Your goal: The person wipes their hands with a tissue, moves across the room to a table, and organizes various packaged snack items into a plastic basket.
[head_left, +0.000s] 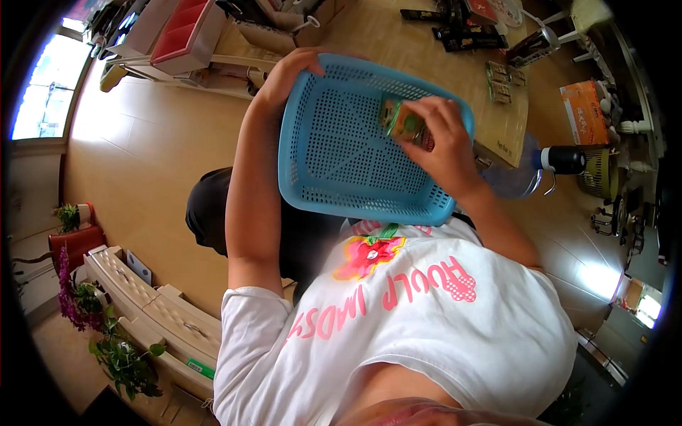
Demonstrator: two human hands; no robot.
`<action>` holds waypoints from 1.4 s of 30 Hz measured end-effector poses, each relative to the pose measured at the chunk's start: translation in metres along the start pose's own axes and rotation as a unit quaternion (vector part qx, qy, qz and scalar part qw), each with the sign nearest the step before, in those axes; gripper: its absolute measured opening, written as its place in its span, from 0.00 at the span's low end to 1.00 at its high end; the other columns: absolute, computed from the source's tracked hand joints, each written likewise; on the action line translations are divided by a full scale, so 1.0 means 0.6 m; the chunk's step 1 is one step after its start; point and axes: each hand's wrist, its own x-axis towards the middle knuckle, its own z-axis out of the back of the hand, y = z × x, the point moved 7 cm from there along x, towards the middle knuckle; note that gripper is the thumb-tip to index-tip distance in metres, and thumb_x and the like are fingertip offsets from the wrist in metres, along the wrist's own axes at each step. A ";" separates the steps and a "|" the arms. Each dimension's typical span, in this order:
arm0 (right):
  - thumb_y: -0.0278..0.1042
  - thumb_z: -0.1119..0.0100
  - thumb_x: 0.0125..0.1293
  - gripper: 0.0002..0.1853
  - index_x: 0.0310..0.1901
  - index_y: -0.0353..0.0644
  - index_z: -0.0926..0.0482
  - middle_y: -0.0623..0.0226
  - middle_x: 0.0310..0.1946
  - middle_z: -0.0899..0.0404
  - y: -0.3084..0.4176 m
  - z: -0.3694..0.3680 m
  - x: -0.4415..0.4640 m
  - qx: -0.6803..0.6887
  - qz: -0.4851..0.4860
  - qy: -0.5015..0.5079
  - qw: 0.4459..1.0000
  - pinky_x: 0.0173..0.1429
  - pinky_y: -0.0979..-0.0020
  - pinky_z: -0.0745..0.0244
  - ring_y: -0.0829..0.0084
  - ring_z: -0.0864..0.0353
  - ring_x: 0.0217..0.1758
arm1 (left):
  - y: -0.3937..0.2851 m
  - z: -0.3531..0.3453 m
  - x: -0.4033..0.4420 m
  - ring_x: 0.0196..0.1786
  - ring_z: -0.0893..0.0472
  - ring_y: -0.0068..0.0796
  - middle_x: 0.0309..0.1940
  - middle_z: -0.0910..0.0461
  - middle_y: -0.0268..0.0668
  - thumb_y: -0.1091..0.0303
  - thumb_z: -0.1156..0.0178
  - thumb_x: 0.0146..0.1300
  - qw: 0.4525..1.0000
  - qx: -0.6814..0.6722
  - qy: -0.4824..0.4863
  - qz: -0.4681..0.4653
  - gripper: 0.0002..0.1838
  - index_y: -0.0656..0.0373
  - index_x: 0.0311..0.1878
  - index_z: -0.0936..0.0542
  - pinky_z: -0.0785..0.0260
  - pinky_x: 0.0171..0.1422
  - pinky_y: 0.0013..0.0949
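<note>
A blue perforated plastic basket (341, 149) is tilted in front of my chest, close to the table edge. My left hand (295, 74) is closed on the basket's upper left rim. Inside the basket, near its right side, my right hand (440, 138) grips a small packet (407, 126) with green and brown printing. Another greenish piece shows just behind that packet; whether it is separate I cannot tell. The rest of the basket floor shows its holes.
On the wooden table (398, 35) lie several small packets (499, 82) and black packages (469, 37). A water bottle with a black pump (565, 160) and an orange box (584, 112) stand to the right. A drawer cabinet (156, 305) is at the lower left.
</note>
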 end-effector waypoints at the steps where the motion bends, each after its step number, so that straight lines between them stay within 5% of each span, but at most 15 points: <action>1: 0.29 0.21 0.48 0.30 0.56 0.45 0.21 0.63 0.52 0.24 0.009 -0.006 -0.007 -0.005 0.011 0.025 1.000 0.64 0.57 0.28 0.55 0.26 0.56 | 0.001 0.003 0.000 0.59 0.17 0.50 0.63 0.21 0.56 0.62 0.50 0.51 1.000 0.005 -0.003 0.000 0.37 0.74 0.64 0.23 0.22 0.66 0.44; 7: 0.34 0.20 0.47 0.30 0.54 0.45 0.21 0.63 0.55 0.26 0.009 -0.043 -0.038 -0.071 0.025 0.112 0.991 0.66 0.56 0.30 0.56 0.29 0.59 | 0.003 0.004 0.001 0.58 0.17 0.49 0.62 0.20 0.56 0.61 0.50 0.50 1.000 0.014 -0.006 0.002 0.38 0.74 0.65 0.23 0.21 0.64 0.43; 19: 0.39 0.22 0.51 0.33 0.61 0.49 0.22 0.67 0.63 0.26 0.006 -0.040 -0.028 -0.124 0.011 0.031 0.992 0.69 0.52 0.40 0.61 0.32 0.69 | 0.001 -0.004 -0.002 0.52 0.14 0.46 0.56 0.16 0.56 0.63 0.51 0.52 1.000 -0.027 -0.016 0.002 0.35 0.73 0.61 0.19 0.20 0.60 0.40; 25: 0.39 0.25 0.55 0.30 0.62 0.53 0.20 0.69 0.66 0.24 0.015 -0.061 -0.033 -0.144 0.069 0.057 0.986 0.74 0.51 0.44 0.67 0.30 0.73 | 0.001 -0.004 -0.002 0.51 0.14 0.46 0.56 0.16 0.55 0.63 0.51 0.52 0.999 -0.030 -0.023 0.000 0.34 0.73 0.61 0.19 0.20 0.60 0.40; 31: 0.36 0.28 0.59 0.30 0.65 0.53 0.22 0.68 0.70 0.26 0.016 -0.056 -0.039 -0.141 0.026 0.085 0.986 0.77 0.48 0.49 0.66 0.33 0.76 | -0.002 -0.008 -0.005 0.53 0.15 0.46 0.56 0.16 0.55 0.62 0.51 0.53 0.999 -0.040 -0.020 0.011 0.34 0.73 0.61 0.20 0.21 0.62 0.40; 42: 0.36 0.30 0.57 0.29 0.62 0.48 0.24 0.62 0.63 0.26 0.033 -0.029 -0.019 -0.077 0.019 0.021 0.997 0.75 0.50 0.46 0.60 0.30 0.71 | 0.001 -0.006 -0.005 0.58 0.16 0.48 0.62 0.20 0.56 0.63 0.49 0.49 0.998 -0.055 -0.014 0.022 0.38 0.75 0.65 0.24 0.23 0.67 0.42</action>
